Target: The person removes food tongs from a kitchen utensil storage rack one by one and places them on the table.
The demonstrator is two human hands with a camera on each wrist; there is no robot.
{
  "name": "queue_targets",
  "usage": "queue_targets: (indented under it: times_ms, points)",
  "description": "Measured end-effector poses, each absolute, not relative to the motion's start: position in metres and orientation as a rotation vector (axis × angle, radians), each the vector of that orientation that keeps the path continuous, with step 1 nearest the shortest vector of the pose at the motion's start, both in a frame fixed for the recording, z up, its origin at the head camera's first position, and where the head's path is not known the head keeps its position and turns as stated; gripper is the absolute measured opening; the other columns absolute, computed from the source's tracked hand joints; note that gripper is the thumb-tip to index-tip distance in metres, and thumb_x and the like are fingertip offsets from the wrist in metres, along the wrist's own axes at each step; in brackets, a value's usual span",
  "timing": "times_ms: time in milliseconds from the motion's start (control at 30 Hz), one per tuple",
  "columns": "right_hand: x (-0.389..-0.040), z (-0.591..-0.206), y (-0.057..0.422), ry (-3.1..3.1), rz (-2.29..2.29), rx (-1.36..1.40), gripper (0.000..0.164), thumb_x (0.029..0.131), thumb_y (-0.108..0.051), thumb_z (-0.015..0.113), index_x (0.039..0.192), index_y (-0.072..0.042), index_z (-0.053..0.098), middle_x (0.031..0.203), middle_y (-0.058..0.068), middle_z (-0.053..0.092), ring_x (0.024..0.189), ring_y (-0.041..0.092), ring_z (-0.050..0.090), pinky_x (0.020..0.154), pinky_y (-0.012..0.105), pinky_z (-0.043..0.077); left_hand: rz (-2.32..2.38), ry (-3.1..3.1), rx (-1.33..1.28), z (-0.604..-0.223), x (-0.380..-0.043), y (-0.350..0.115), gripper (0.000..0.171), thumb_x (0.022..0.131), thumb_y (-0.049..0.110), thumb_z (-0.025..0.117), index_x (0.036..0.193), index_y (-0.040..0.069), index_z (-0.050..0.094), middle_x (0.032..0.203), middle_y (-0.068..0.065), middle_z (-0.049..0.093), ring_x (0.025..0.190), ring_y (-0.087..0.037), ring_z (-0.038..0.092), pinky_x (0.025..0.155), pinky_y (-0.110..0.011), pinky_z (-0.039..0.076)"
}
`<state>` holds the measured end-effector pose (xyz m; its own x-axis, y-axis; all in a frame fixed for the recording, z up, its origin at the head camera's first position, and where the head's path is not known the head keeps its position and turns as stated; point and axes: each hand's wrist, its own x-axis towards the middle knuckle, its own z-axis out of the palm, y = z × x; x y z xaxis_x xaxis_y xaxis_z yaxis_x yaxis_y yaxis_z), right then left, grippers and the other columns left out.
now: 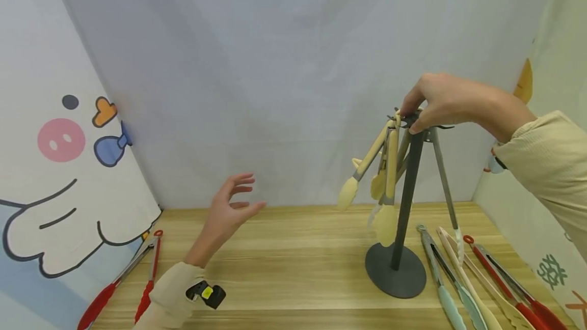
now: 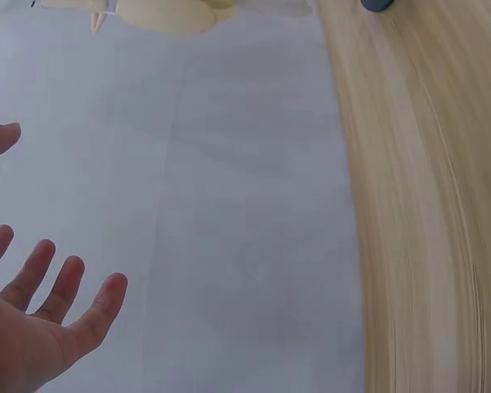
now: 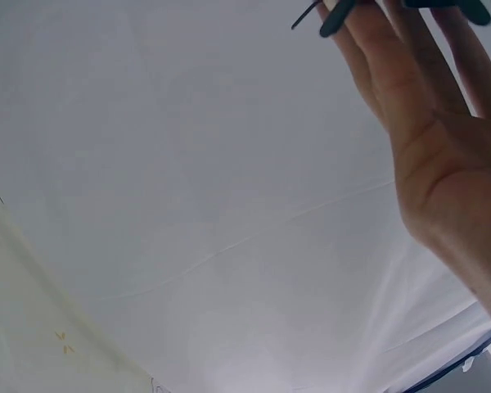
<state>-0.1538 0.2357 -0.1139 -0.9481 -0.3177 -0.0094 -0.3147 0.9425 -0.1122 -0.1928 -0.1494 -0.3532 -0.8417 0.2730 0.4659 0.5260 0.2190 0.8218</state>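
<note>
Plainly, the right hand (image 1: 442, 100) grips the top of the dark stand (image 1: 409, 187), thumb on the near side and fingers over the hub; a grip so high up probably steadies the pole while its hooks are loaded unevenly. The cream tongs (image 1: 392, 167) hang there, on the side towards the left hand (image 1: 229, 208), their ends up at the hooks and their heads dangling, which likely lets them swing free of the pole. Opposite hangs a grey-handled pair (image 1: 443, 177) with a pale tip, perhaps offsetting a little of that weight. The broad round base (image 1: 389, 283) rests flat on the tabletop (image 1: 284, 269), presumably to keep the pole from tipping.

The left hand holds nothing: it hovers above the tabletop, well apart from the stand, its fingers loosely spread and the thumb away from them.

Beside the base lie mint-headed tongs (image 1: 447, 302), beige tongs (image 1: 477, 297) and red-handled tongs (image 1: 491, 270), roughly side by side, an arrangement that seems to keep each within reach. Another red pair (image 1: 101, 302) lies splayed near the left sleeve (image 1: 171, 292).
</note>
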Motion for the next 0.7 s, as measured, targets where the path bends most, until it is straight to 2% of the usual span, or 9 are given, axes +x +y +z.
queue_targets:
  times_ms: [133,333,600,700]
  points:
    - [-0.154,-0.114,0.236,3.073,-0.177,-0.507,0.035,0.078,-0.007,0.074,0.11,0.004,0.068,0.113,0.023,0.063,0.109,0.041,0.055,0.085,0.053,0.045,-1.747,-2.231,-0.789,-0.35,-0.191,-0.135,0.061,0.081,0.019,0.077,0.134,0.021,0.048,0.13,-0.002,0.05,0.115,-0.021,0.05,0.089,-0.046,0.048]
    - [-0.154,-0.114,0.237,3.073,-0.18,-0.513,0.036,0.078,-0.007,0.074,0.111,0.004,0.067,0.115,0.024,0.062,0.109,0.041,0.055,0.085,0.053,0.045,-1.826,-2.183,-0.835,-0.345,-0.19,-0.11,0.06,0.082,0.014,0.076,0.134,0.021,0.047,0.13,-0.002,0.049,0.115,-0.022,0.05,0.088,-0.047,0.048]
    - [-0.154,-0.115,0.236,3.075,-0.184,-0.498,0.036,0.079,-0.007,0.074,0.112,0.005,0.066,0.116,0.025,0.061,0.11,0.042,0.054,0.085,0.054,0.045,-1.906,-2.155,-0.937,-0.331,-0.165,-0.07,0.06,0.081,0.003,0.073,0.135,0.006,0.046,0.132,-0.015,0.048,0.117,-0.033,0.048,0.089,-0.053,0.046]
    - [-0.154,-0.116,0.235,3.08,-0.178,-0.498,0.036,0.079,-0.006,0.073,0.112,0.004,0.066,0.116,0.024,0.062,0.11,0.041,0.055,0.085,0.054,0.045,-1.923,-2.138,-0.955,-0.335,-0.165,-0.058,0.06,0.081,0.004,0.074,0.134,0.009,0.047,0.131,-0.012,0.049,0.115,-0.03,0.05,0.088,-0.05,0.047]
